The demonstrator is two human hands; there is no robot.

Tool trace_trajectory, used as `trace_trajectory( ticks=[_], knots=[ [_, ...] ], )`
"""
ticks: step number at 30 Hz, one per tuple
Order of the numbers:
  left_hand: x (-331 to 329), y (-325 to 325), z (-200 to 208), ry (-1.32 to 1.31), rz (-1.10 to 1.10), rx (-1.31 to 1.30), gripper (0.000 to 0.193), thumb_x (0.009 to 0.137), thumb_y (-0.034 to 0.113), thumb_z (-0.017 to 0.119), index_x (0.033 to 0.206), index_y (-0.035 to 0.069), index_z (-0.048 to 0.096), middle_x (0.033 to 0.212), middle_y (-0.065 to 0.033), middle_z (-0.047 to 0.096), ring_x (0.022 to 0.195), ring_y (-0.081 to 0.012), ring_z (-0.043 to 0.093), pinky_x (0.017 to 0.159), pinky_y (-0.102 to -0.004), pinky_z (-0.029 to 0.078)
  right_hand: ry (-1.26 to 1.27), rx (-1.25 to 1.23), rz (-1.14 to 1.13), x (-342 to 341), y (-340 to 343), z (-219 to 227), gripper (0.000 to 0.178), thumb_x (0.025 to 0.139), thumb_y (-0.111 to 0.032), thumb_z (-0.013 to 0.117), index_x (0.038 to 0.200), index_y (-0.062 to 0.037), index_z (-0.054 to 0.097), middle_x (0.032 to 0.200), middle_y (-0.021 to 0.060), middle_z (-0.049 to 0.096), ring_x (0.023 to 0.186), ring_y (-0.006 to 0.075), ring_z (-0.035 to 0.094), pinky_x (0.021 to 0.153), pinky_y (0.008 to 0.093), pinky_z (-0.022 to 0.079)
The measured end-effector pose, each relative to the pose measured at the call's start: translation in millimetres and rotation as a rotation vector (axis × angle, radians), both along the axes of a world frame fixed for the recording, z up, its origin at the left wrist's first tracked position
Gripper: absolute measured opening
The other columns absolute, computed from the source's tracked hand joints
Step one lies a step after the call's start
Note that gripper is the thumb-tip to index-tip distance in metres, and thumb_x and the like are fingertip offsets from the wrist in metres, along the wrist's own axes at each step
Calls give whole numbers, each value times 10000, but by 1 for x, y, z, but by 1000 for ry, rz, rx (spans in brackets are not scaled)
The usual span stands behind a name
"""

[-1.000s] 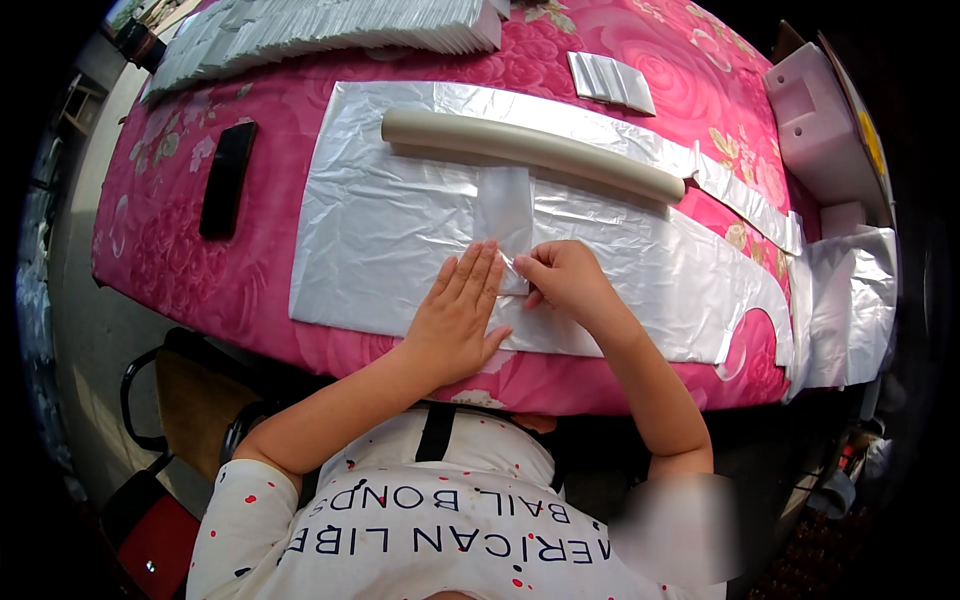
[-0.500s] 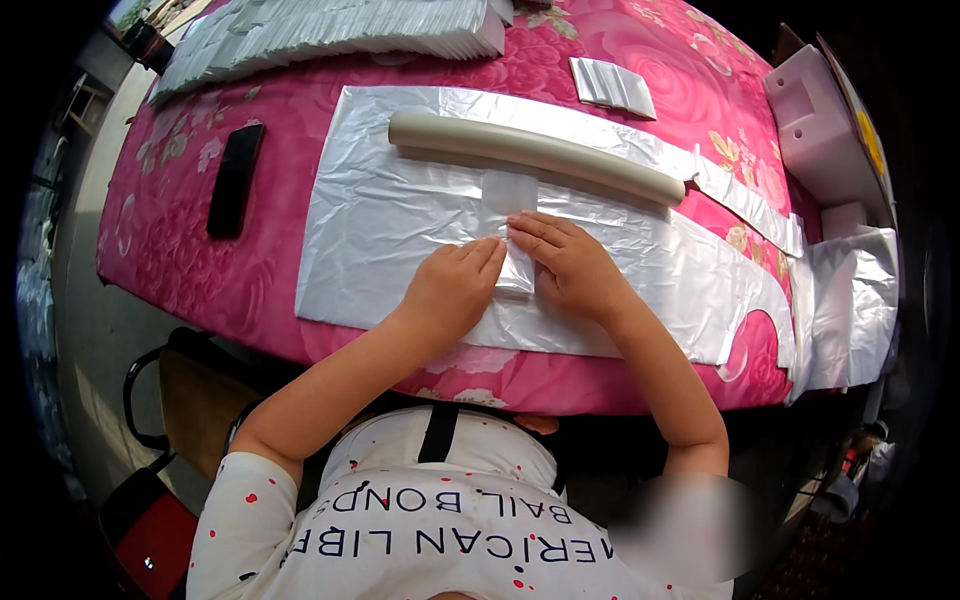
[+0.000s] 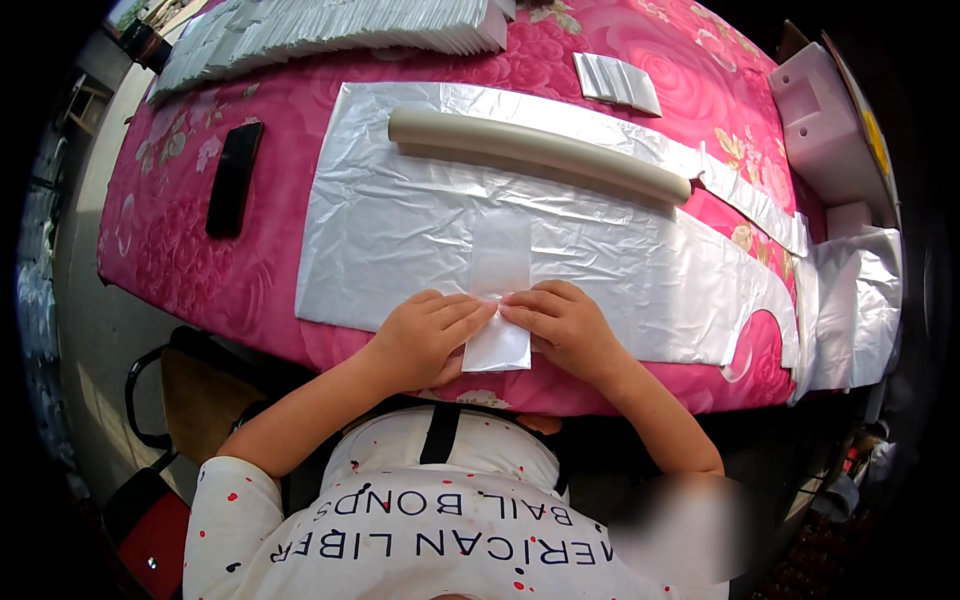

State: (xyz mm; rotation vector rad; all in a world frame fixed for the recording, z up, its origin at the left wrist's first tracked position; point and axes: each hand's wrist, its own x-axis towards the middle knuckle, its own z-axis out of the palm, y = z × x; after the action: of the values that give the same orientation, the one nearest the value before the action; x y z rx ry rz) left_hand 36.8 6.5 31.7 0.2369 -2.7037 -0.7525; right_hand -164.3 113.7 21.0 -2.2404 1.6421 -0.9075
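A narrow strip of thin white plastic film (image 3: 497,347) lies near the front edge of the table, its front part folded over and its far part flat and see-through. My left hand (image 3: 428,335) pinches the left side of the strip at the fold, fingertips pressed together. From the other side my right hand (image 3: 566,325) closes on the same fold, its fingertips almost meeting the left ones. Beneath them spreads a large crinkled silvery-white sheet (image 3: 380,230). Beyond the hands a long beige tube (image 3: 540,155) rests across this sheet.
A pink flowered cloth (image 3: 170,230) covers the table. On it are a black phone (image 3: 235,180) at left, a long row of folded white packets (image 3: 330,35) at the back and a small stack of them (image 3: 617,84). At right stand a white foam box (image 3: 825,130) and hanging film (image 3: 855,310).
Both hands have drawn toward me, from mid-sheet to near the table's front edge. The strip's folded front part came along and now reaches past the sheet's near edge.
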Motion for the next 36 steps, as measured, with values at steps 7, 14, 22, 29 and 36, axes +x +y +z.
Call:
trace_trajectory(
  ticks=[7,14,22,29,36],
  knots=[
    [-21,-12,-4,-87,356,469,494,801,68,606,1255,-29,439,812,-169,661,644,-212,646,627,-277,489,-432,454,-445,3,-18,13,151,804,-177,611,830,-41,670,705,108,633,618,240,593,576,321,454],
    [-38,-27,8,-195,544,681,705,749,121,661,1323,-85,308,715,-124,654,625,-233,634,620,-311,487,-497,831,-538,-8,-47,27,275,813,-234,588,711,12,656,539,93,597,504,175,591,532,304,452],
    [-44,-15,-5,107,353,-189,666,720,49,580,1322,-57,315,1237,-203,463,1051,-291,534,889,-359,427,-454,843,-542,-9,-49,22,298,802,-246,575,651,0,649,528,90,598,487,175,592,529,297,465],
    [-55,1,-31,-161,295,-113,904,730,409,585,1375,-74,177,1441,-246,181,1360,-351,149,1099,-465,103,-426,807,-558,-6,-49,23,280,773,-242,607,656,10,638,537,84,591,475,146,562,503,281,448],
    [-54,1,-34,-177,287,-115,982,743,484,577,1391,-71,90,1459,-242,105,1371,-354,85,1100,-473,64,-50,590,-562,4,-35,30,238,653,-254,700,662,-28,628,621,104,611,605,232,606,563,322,470]
  ],
)
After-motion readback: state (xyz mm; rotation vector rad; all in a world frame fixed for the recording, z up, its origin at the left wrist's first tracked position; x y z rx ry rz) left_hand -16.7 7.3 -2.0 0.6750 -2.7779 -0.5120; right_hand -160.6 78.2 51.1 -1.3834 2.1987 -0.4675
